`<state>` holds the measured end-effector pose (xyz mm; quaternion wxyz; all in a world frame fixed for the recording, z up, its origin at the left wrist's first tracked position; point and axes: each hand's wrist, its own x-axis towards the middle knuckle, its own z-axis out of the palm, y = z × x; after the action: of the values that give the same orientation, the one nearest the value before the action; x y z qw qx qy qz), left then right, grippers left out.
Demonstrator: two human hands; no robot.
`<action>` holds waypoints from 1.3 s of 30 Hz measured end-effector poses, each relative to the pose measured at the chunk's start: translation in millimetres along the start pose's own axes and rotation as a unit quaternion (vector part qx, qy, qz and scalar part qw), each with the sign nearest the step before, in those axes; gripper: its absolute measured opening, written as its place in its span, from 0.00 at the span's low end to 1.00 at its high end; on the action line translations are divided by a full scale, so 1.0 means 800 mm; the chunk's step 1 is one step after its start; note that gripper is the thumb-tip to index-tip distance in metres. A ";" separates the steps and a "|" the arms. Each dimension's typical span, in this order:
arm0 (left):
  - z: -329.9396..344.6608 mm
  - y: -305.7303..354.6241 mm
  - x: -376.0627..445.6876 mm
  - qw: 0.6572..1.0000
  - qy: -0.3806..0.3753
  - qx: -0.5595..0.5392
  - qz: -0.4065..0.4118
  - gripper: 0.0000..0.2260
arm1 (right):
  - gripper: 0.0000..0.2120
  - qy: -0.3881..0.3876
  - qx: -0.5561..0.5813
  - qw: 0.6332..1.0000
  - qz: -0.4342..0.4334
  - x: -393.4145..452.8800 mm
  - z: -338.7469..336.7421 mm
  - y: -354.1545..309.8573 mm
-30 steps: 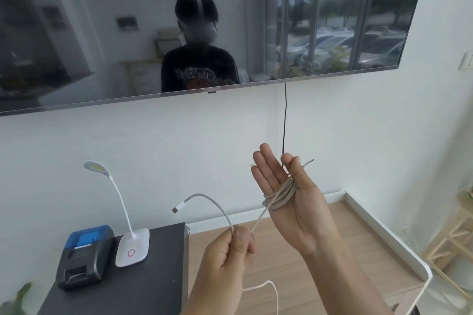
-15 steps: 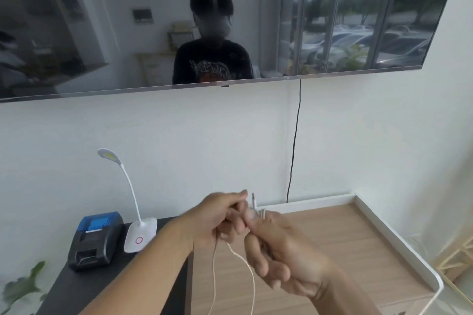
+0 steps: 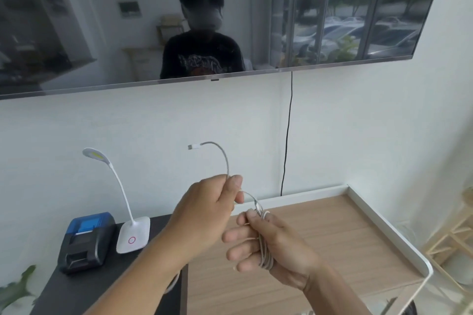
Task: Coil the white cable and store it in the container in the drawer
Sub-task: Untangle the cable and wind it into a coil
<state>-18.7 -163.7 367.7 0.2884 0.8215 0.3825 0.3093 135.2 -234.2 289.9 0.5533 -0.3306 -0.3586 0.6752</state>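
Note:
The white cable (image 3: pixel 265 253) is wound in several loops around the fingers of my right hand (image 3: pixel 271 245), which is held palm down over the wooden surface. My left hand (image 3: pixel 212 210) pinches the free stretch of the cable just above and left of the right hand. From that pinch the cable end arcs upward, and its white plug (image 3: pixel 193 146) points left in front of the wall. A short taut piece runs from my left fingers to the loops. No drawer or container is in view.
A white desk lamp (image 3: pixel 128 212) and a black-and-blue label printer (image 3: pixel 85 240) stand on a dark cabinet (image 3: pixel 76 289) at the left. A wooden table with a white raised rim (image 3: pixel 384 222) lies below my hands. A black cord (image 3: pixel 288 135) hangs from the wall-mounted screen (image 3: pixel 179 20).
My right hand has turned from palm up to palm down with the loops on it. My left hand came across to it, then lifted the cable end upward again.

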 end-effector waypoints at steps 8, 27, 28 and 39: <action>0.037 -0.030 -0.058 0.987 0.021 -0.154 -0.035 0.18 | 0.17 -0.018 0.108 0.990 -0.086 0.016 -0.007 -0.024; 0.068 -0.088 -0.094 0.855 0.008 -0.412 -0.314 0.22 | 0.18 0.086 0.208 0.961 -0.159 0.049 0.038 -0.035; 0.064 -0.095 -0.089 0.794 -0.010 -0.482 -0.371 0.23 | 0.17 0.089 0.196 0.965 -0.153 0.042 0.039 -0.039; 0.000 -0.052 0.023 0.870 -0.103 -0.381 -0.294 0.18 | 0.15 -0.102 0.087 0.988 -0.077 0.010 0.059 0.011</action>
<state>-28.3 -126.4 343.3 0.6944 0.5243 0.4273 0.2457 89.5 -233.4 306.9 0.5909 -0.1819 -0.3774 0.6894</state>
